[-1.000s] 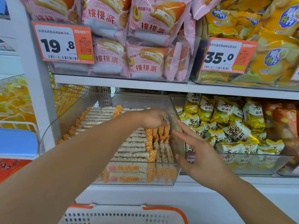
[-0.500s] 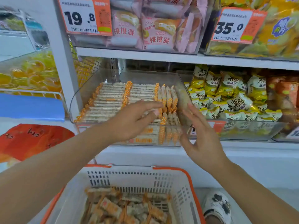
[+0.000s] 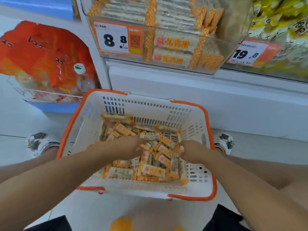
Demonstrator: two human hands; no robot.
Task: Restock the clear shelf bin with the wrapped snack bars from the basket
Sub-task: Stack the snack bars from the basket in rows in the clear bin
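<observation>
Both your hands are down in the white slotted plastic basket with orange rim handles [image 3: 196,117], which sits on the floor between your feet so the stock stays directly below the shelf. Your left hand [image 3: 128,145] lies over the loose heap of orange-and-white wrapped snack bars [image 3: 153,170], fingers curled down into the heap at about its 3 o'clock edge; it looks to be gathering bars, though I cannot tell how many it actually pinches. Your right hand [image 3: 191,150] is at the heap's 3 o'clock side, fingers bent around the ends of a few bars, likely scooping them towards the left hand to make one handful.

The clear plastic shelf bin [image 3: 233,40] is at 12 o'clock above the basket, already well stocked with bars laid in flat rows and some standing on end at its right side; a gap remains at its far right. A white-and-orange price tag reading 8.8 [image 3: 116,39] hangs on its front.

The floor is pale tile [image 3: 15,147]. At 10 o'clock, orange snack bags [image 3: 41,52] fill a wire rack; at 2 o'clock, yellow packets [image 3: 280,17] sit in the neighbouring bin.
</observation>
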